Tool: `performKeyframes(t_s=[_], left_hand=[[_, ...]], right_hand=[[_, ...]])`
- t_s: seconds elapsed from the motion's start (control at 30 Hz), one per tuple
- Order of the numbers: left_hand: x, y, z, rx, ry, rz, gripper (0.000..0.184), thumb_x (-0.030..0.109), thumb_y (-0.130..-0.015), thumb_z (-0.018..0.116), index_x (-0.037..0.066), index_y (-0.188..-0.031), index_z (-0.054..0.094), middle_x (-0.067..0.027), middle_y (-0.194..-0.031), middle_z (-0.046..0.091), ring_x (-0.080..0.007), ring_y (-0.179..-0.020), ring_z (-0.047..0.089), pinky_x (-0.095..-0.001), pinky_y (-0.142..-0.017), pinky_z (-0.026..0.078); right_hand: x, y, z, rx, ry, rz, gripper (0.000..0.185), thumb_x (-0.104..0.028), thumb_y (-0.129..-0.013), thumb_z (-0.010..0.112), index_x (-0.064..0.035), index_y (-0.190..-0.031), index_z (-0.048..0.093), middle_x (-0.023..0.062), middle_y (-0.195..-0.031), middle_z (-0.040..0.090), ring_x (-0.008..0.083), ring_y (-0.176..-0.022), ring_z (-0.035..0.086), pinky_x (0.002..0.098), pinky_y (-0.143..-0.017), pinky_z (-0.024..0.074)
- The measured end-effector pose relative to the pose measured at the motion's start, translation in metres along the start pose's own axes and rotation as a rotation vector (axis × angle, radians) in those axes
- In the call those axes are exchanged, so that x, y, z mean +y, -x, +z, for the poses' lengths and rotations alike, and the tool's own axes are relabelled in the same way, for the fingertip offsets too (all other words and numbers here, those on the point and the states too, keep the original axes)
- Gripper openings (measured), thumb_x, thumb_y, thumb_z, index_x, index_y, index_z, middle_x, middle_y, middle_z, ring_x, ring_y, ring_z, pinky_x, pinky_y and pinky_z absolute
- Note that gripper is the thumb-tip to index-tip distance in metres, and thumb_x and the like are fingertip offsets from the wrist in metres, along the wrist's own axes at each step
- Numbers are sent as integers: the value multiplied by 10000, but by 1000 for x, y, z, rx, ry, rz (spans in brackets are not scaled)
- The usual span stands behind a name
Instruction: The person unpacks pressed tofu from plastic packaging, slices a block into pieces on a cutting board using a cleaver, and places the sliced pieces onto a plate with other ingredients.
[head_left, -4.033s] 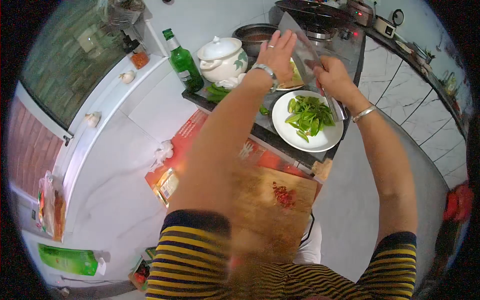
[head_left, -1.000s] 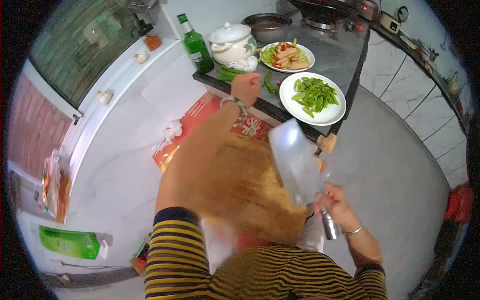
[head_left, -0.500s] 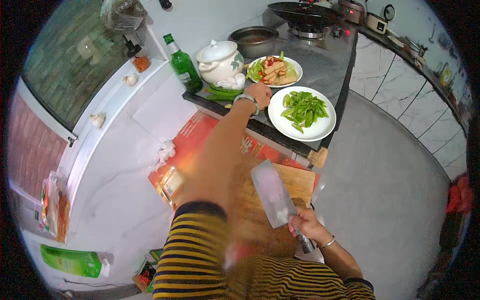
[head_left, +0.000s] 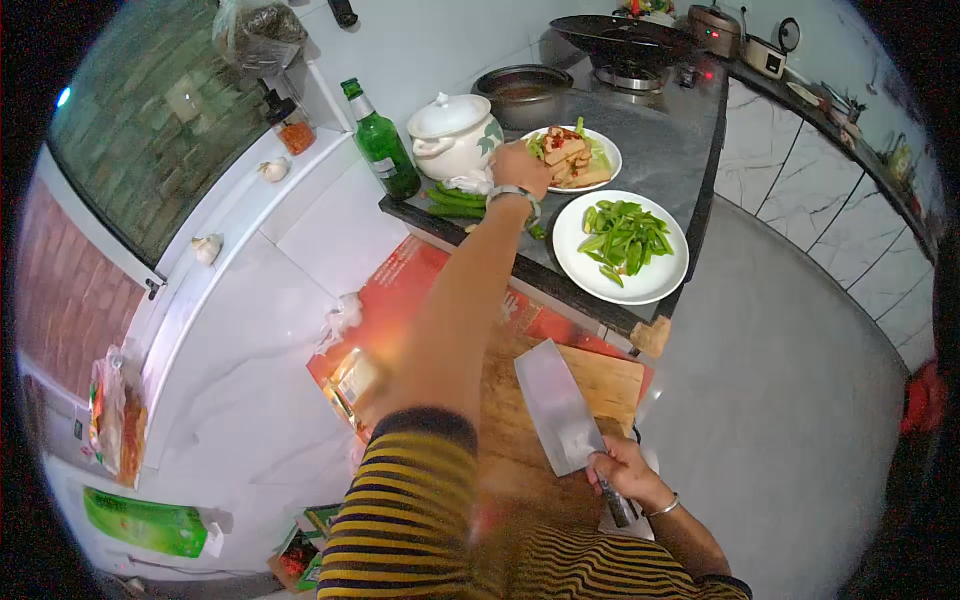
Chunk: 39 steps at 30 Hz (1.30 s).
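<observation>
My left hand (head_left: 521,168) reaches across to the counter, between the lidded white pot (head_left: 455,135) and the plate of sliced tofu (head_left: 611,160). Its fingers look curled, but their tips and anything in them are hidden. Crumpled white plastic (head_left: 470,183) and long green peppers (head_left: 455,200) lie just left of it. Low in front of me, my right hand (head_left: 625,470) is wrapped round the handle of a cleaver (head_left: 556,410). The broad blade lies over the wooden cutting board (head_left: 610,375). Cut green peppers (head_left: 625,235) fill a white plate (head_left: 580,275) on the counter's near corner.
A green bottle (head_left: 384,150) stands at the counter's left edge. Behind the pot sits a dark metal basin (head_left: 522,97); a wok (head_left: 620,40) rests on the stove. Garlic bulbs (head_left: 272,170) and a spice jar (head_left: 293,130) line the windowsill. A gold packet (head_left: 355,378) lies left of the board.
My left hand has moved a little farther over the counter, now covering a white round thing that showed beside the pot. The right hand keeps its grip on the cleaver. The view has shifted slightly.
</observation>
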<state>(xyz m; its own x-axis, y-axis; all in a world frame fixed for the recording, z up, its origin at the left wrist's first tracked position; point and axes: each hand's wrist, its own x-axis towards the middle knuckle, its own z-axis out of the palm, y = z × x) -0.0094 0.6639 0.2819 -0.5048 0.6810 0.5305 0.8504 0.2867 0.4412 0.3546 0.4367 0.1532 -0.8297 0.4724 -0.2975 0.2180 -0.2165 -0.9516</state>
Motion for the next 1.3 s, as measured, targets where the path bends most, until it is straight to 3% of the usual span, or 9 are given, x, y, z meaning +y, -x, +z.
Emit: performKeyframes(t_s=[0.2,0.47,0.7,0.8,0.9,1.0,1.1,1.2,1.3], left_hand=[[-26,-31,34,-237,-60,-154,339,216,-758,584,-3,-1007,652,-241,-1032,639,-354,-964,626,-408,-852,505],[-25,-41,63,-84,58,-220,319,282,-728,583,-12,-792,688,-236,-861,665,-369,-868,647,-405,-812,515],[26,-5,26,-258,178,-200,318,182,-721,625,-53,-933,647,-280,-1002,635,-400,-942,626,-425,-829,509],[25,-6,26,-245,113,-125,307,167,-719,645,-40,-946,644,-280,-1010,620,-405,-958,615,-425,-838,510],[12,-30,30,-57,10,-2,316,178,-720,656,-36,-952,645,-278,-1029,600,-398,-979,601,-422,-861,500],[-7,-71,46,-102,-108,-23,319,200,-734,661,-24,-961,649,-262,-1042,597,-368,-994,600,-419,-880,491],[-19,-97,59,-276,-244,-67,315,240,-747,674,25,-976,688,-211,-1073,629,-335,-1021,605,-409,-898,482],[-33,-114,83,-417,-323,-23,287,215,-770,647,29,-981,705,-199,-1112,638,-333,-1074,599,-406,-938,466],[-42,-131,96,-488,-374,30,323,229,-799,597,-13,-993,684,-227,-1104,630,-336,-1069,605,-394,-915,484]], right_hand=[[3,-1,-3,-26,-16,-11,106,-47,-927,471,-10,-833,504,50,-660,573,128,-537,546,296,-483,450],[12,-4,-6,2,60,1,133,-99,-945,488,-19,-847,529,38,-652,574,122,-554,542,288,-505,448],[1,-2,-6,-34,-24,10,176,-162,-947,514,-24,-1057,517,44,-679,580,129,-556,551,286,-496,459],[-10,-1,-4,-32,-71,112,115,-62,-946,444,-9,-875,516,54,-683,563,123,-582,532,265,-555,446],[-5,-4,-4,-53,-102,27,214,-189,-963,492,-21,-1095,508,41,-692,571,136,-554,553,289,-512,467],[24,-1,-17,-120,66,71,232,-202,-968,482,-12,-1094,523,45,-740,558,144,-581,565,305,-554,482],[9,-2,-11,-59,57,108,181,-157,-973,483,-17,-864,523,39,-678,558,112,-587,528,276,-564,451],[0,2,-14,-68,189,146,311,-257,-960,484,10,-1117,515,160,-1049,568,252,-885,600,386,-771,494],[-8,0,-14,-85,192,94,350,-239,-953,479,15,-1193,478,207,-1175,531,326,-1068,535,428,-926,419]])
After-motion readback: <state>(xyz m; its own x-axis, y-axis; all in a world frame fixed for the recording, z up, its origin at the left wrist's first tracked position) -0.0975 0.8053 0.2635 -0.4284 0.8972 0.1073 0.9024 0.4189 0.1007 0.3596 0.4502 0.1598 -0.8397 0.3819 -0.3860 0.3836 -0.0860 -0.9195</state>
